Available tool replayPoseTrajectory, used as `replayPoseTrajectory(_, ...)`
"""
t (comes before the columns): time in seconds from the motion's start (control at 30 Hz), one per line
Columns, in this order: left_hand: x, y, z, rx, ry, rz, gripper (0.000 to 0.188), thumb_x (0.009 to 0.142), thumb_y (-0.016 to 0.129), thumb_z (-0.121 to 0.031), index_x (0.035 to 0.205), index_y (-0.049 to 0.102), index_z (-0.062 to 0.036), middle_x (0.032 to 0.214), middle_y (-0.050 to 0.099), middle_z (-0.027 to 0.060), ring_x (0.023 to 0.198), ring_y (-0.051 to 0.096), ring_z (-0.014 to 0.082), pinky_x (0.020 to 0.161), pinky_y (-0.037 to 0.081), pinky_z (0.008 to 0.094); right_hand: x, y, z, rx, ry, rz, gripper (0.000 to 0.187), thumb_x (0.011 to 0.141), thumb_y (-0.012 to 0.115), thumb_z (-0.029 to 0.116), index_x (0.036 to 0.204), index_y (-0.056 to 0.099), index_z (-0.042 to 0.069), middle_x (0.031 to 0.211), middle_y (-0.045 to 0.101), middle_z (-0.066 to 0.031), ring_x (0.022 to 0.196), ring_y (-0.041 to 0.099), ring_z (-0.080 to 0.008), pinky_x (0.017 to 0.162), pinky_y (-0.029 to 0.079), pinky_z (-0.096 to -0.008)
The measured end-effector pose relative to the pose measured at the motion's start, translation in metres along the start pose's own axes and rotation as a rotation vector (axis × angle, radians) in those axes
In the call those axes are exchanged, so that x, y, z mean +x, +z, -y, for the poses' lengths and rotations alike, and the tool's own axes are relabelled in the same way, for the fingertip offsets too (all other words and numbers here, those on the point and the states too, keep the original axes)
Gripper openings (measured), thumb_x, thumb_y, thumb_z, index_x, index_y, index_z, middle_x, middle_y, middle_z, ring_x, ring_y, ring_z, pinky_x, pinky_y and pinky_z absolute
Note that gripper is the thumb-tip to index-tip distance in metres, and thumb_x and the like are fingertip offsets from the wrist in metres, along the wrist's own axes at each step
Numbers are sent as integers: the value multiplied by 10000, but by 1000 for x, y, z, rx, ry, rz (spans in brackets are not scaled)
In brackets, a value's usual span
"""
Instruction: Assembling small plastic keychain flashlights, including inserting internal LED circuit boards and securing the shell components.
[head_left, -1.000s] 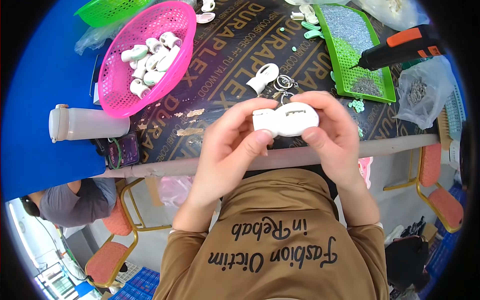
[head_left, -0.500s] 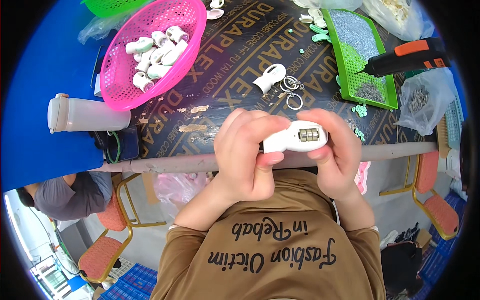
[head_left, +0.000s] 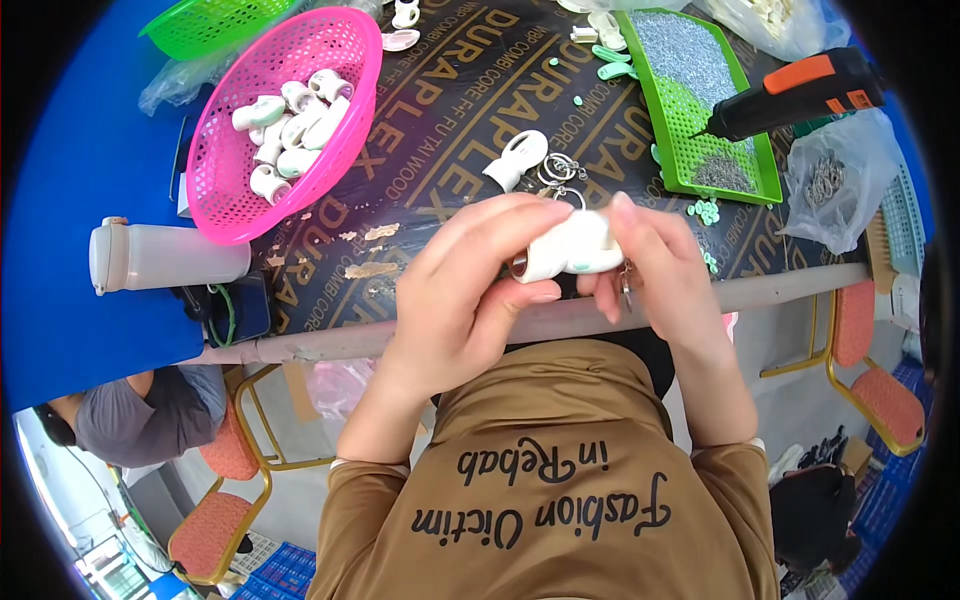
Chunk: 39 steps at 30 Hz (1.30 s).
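Near the table's front edge, a small white plastic gadget (head_left: 575,245) is held between both hands. It has a dark round opening at its left end and a pale green spot on its side. My left hand (head_left: 450,275) is closed round the left end, thumb below and fingers above. My right hand (head_left: 665,265) pinches the right end, and a bit of metal (head_left: 627,285) hangs by its fingers, too small to make out. Just beyond lie a similar white gadget (head_left: 515,162) and some metal key rings (head_left: 560,170), partly behind the held piece.
A pink basket (head_left: 220,215) of white gadgets stands at the left, beside a bottle (head_left: 175,256). To the right, a black and orange electric screwdriver (head_left: 800,92) overlaps a green tray (head_left: 668,165) of small metal parts. Green pieces (head_left: 703,212) and a plastic bag (head_left: 838,190) lie nearby.
The held gadget has been turned over: its open battery compartment with button cells no longer shows. My right hand has shifted its grip, and metal now hangs by its fingers.
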<state>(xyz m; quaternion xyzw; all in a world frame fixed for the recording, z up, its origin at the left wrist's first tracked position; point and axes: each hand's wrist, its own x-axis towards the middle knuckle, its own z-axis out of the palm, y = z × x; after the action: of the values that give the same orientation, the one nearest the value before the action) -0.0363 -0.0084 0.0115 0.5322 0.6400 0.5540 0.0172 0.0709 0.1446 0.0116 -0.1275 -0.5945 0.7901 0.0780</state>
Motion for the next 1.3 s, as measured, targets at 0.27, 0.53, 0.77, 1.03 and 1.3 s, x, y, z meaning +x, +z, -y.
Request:
replayPoseTrajectory(0.27,-7,6,-1,-121,-47,-123,309,851,569,-246,1031,544,3,947,573,120,775,548,188,618,438,261,-6,13,-1,-689,-674,54,326,826,561,132,1114,527,-19,1014,582,-168,858,599,-295,728,478,-315)
replayPoseTrajectory(0.53,-8,22,0,-43,91,-276,301,887,510,-267,969,538,21,874,556,116,673,493,172,549,397,250,-1,21,-10,-704,-853,-100,233,796,573,95,985,585,-41,905,615,-165,793,613,-305,681,492,-334)
replayPoseTrajectory(0.77,-4,15,3,33,127,-244,244,824,588,-198,943,563,13,867,572,128,659,499,193,540,399,267,-3,16,13,-987,-892,-163,237,683,627,41,915,618,-8,837,605,-123,691,584,-284,594,480,-325)
replayPoseTrajectory(1.03,-7,15,-3,216,198,-207,269,765,654,-182,955,577,-7,872,583,130,661,530,232,548,416,292,-5,13,10,-1107,-1033,-250,270,551,636,-5,821,629,-9,765,583,-102,636,559,-263,535,473,-307)
replayPoseTrajectory(1.3,-7,18,-8,331,218,-204,327,658,687,-84,961,582,-21,870,588,121,695,564,256,577,463,321,0,17,10,-1099,-1047,-266,237,540,631,-13,776,605,-8,729,583,-97,610,560,-247,519,469,-310)
